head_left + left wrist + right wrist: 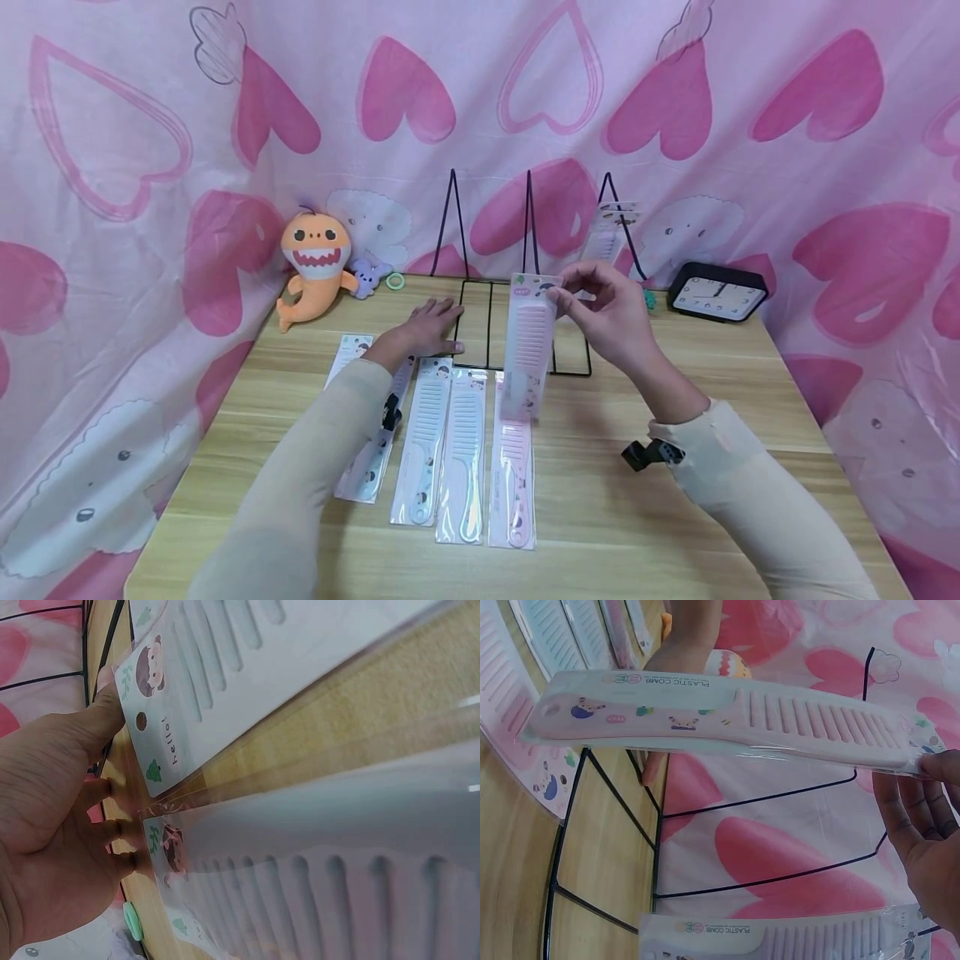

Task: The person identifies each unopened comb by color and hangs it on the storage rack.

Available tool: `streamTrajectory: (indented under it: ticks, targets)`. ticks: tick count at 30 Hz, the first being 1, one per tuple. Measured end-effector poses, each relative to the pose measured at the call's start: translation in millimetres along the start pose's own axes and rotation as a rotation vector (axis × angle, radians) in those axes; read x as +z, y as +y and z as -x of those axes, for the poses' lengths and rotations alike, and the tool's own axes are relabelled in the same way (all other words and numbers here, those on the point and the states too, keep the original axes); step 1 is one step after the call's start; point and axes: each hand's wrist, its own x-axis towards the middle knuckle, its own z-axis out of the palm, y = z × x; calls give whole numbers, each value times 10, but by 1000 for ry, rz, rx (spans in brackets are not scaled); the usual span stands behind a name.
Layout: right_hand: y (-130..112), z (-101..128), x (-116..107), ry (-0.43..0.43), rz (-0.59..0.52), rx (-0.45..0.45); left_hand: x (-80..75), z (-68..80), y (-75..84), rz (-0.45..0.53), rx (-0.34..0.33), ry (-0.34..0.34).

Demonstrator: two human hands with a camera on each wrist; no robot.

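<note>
My right hand (570, 302) pinches the top of a packaged pink comb (528, 350), which hangs upright above the table in front of a black wire rack (489, 333). In the right wrist view the pink comb (727, 720) stretches across the frame, with my fingers (922, 802) on its package end. My left hand (438, 327) lies flat on the wooden table (675, 500) beside the rack's base, its straight fingers (112, 825) touching the top edge of a white comb package (202, 690). Several packaged combs (465, 454) lie side by side beneath it.
One more packaged comb (611, 229) hangs on the rack's right prong. An orange plush shark (311, 262), a small purple toy (367, 275) and a green ring (395, 281) sit at the back left. A black clock (716, 292) stands back right. A pink heart curtain surrounds the table.
</note>
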Motion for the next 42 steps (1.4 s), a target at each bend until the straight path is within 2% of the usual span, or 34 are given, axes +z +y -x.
streamTrajectory:
  ticks: [16,29,42]
  targets:
    - [-17,-40,41,27,11,29,6,1,-9,-4,3,15]
    - [23,-29,41,27,-5,-1,10,1,-20,-2,4,5]
    - [51,-120,72,40,-3,13,23,-19,-41,9,2,6]
